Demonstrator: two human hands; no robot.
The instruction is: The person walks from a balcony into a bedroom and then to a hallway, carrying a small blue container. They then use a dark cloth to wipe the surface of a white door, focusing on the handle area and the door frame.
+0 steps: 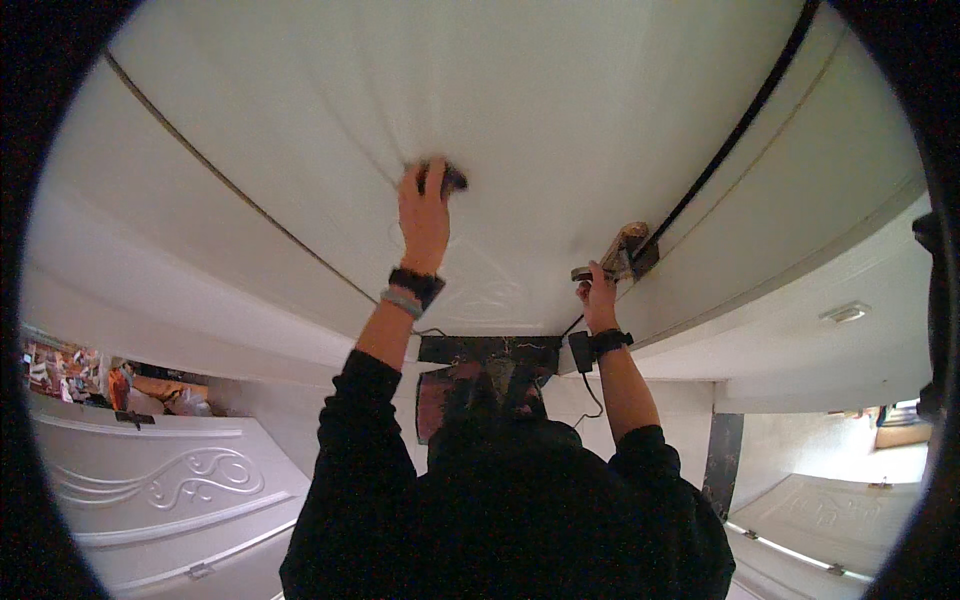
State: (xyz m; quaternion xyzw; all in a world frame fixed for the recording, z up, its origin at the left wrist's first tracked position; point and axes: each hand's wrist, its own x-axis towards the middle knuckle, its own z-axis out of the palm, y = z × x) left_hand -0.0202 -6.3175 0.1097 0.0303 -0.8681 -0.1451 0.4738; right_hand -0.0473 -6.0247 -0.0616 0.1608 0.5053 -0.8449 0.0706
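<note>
A large white panel [560, 120] with a raised pattern low down, which looks like a door, fills the view ahead of me. My left hand [425, 210] is raised against its upper middle, fingers closed round a small dark pad [455, 180]. The pad is blurred, and I cannot make out its exact kind. At the panel's right edge sits an ornate metal door handle [622, 255] with a patterned back plate. My right hand [598, 292] is closed on its lever, below and left of the plate. Both wrists wear dark bands.
A black strip or gap [740, 130] runs along the panel's right edge. Below lies a dark and reddish mat [450, 390]. A small black box [581, 352] with a cable hangs beside my right wrist. White embossed doors [190, 480] stand at lower left and lower right.
</note>
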